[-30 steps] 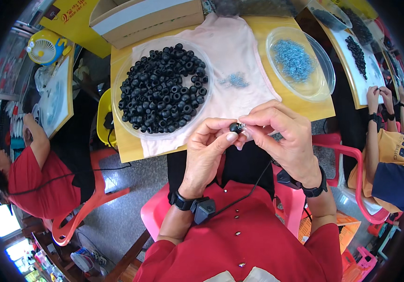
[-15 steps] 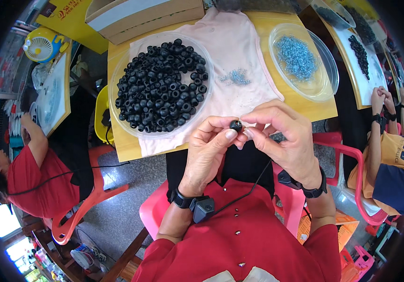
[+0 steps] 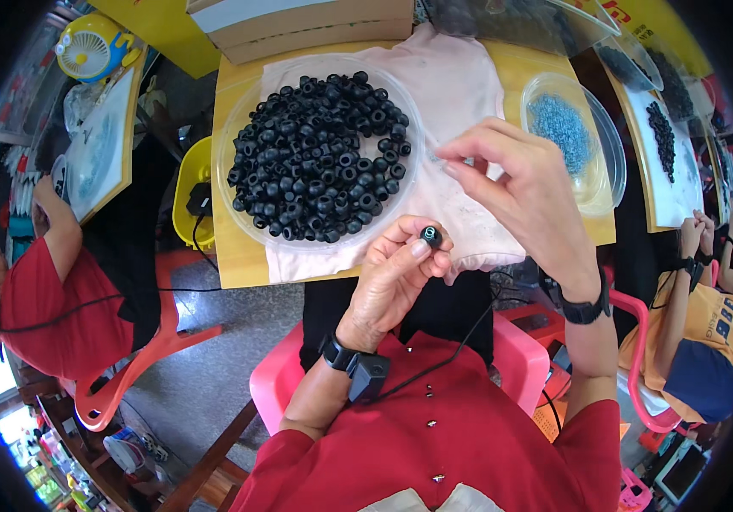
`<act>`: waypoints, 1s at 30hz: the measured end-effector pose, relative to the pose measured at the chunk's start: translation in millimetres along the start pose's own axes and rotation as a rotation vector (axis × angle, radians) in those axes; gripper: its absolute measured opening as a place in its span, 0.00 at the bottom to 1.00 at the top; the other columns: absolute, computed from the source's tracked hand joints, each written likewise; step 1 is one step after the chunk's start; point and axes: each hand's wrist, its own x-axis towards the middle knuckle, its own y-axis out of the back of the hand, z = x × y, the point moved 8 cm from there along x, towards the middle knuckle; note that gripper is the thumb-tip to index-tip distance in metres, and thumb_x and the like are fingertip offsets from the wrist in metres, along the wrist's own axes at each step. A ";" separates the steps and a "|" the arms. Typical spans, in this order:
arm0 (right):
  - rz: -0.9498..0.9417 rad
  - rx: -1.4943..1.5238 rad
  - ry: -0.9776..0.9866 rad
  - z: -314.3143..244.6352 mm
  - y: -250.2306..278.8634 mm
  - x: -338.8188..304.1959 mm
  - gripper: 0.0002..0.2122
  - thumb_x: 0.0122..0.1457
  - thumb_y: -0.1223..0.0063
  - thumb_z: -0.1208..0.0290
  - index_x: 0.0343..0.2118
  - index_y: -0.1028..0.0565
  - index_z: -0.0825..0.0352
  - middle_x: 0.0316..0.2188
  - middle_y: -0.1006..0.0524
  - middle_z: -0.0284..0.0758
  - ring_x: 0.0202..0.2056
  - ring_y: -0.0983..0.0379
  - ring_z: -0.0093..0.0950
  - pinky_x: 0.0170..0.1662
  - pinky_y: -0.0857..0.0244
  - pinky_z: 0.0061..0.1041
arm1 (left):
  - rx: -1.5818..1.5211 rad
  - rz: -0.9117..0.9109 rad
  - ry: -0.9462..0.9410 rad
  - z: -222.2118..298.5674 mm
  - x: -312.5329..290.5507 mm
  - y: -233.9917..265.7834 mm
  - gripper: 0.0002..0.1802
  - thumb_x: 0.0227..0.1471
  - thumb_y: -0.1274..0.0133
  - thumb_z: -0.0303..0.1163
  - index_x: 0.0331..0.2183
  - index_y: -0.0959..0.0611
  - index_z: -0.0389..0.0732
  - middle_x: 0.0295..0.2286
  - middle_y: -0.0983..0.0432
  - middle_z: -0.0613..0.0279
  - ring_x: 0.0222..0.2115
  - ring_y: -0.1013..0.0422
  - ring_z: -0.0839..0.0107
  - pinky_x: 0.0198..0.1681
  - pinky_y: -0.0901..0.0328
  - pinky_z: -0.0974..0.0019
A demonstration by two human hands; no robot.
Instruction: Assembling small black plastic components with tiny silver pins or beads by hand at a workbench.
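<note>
The left hand [image 3: 396, 269] pinches a black bead [image 3: 430, 236] by the clear tray's [image 3: 372, 146] near-right edge. Right of the tray, the right hand [image 3: 529, 183] narrows, contents unclear; seemingly small-part picking, calling for fine fingertip control.

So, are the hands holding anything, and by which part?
The left hand pinches a black piece by its sides, between thumb and fingers. Whether the right hand holds anything can't be told.

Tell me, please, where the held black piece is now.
The black piece is near the head view's middle, pinched in the left hand, below and right of the round tray.
</note>
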 end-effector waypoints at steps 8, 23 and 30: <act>-0.152 -0.089 0.097 14.1 -46.8 46.4 0.06 0.51 0.48 0.74 0.28 0.24 0.71 0.26 0.25 0.41 0.28 0.27 0.38 0.31 0.35 0.31 | -0.089 -0.062 0.075 -4.5 3.2 0.8 0.10 0.54 0.50 0.26 0.40 0.26 0.34 0.34 0.25 0.54 0.33 0.26 0.70 0.37 0.30 0.67; -0.148 0.247 -0.130 0.9 -11.6 -48.5 0.08 0.51 0.45 0.84 0.35 0.22 0.69 0.28 0.26 0.33 0.26 0.25 0.20 0.25 0.33 0.16 | 0.165 0.037 0.079 -7.1 6.5 1.3 0.09 0.52 0.47 0.23 0.38 0.25 0.36 0.30 0.24 0.60 0.31 0.26 0.74 0.32 0.32 0.74; -0.044 0.580 -0.376 28.6 -4.9 -75.7 0.06 0.55 0.46 0.80 0.36 0.23 0.74 0.30 0.25 0.34 0.27 0.25 0.21 0.29 0.31 0.18 | 0.568 0.066 -0.138 6.0 3.3 -23.5 0.09 0.52 0.46 0.21 0.38 0.23 0.33 0.31 0.24 0.59 0.29 0.28 0.77 0.30 0.33 0.75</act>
